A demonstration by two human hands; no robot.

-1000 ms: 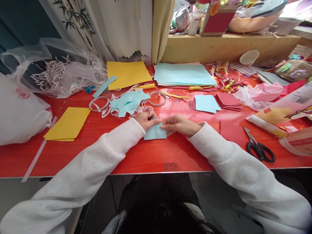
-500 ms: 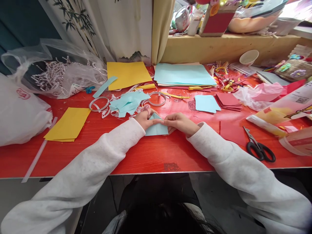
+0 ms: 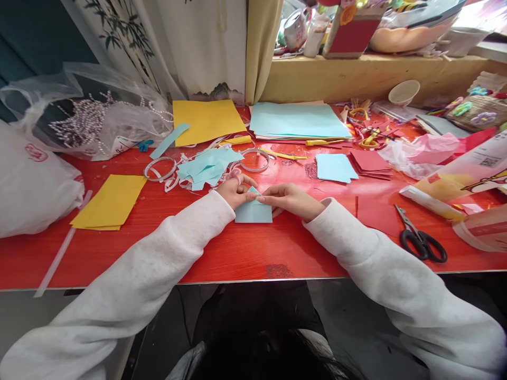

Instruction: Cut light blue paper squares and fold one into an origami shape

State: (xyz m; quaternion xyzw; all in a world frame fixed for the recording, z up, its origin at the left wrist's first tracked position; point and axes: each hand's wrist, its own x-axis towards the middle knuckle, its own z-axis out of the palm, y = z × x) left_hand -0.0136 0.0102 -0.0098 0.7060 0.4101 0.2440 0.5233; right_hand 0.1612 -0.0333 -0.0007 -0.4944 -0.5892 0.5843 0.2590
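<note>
A small light blue sheet of paper point(image 3: 253, 213) is held just above the red table, its top folded to a point and its lower edge straight. My left hand point(image 3: 236, 191) grips its upper left side, thumb on the front. From the other side my right hand point(image 3: 292, 200) pinches the paper near the fold, and the thumbs almost meet there. Some fingers of both hands are hidden behind the paper. Just beyond my left hand lies a heap of light blue paper scraps point(image 3: 209, 166) with white strips.
Black-handled scissors point(image 3: 423, 244) and a red paper sheet point(image 3: 378, 215) lie at right. Yellow sheets point(image 3: 111, 201) are at left, beside a white plastic bag point(image 3: 37, 179). Farther back are light blue squares point(image 3: 336, 168), red squares point(image 3: 370, 163) and two tape rolls point(image 3: 160, 169).
The thumbs have shifted slightly left and up along the fold. The paper's lower edge now sits a little lower and straighter, with more of its front showing.
</note>
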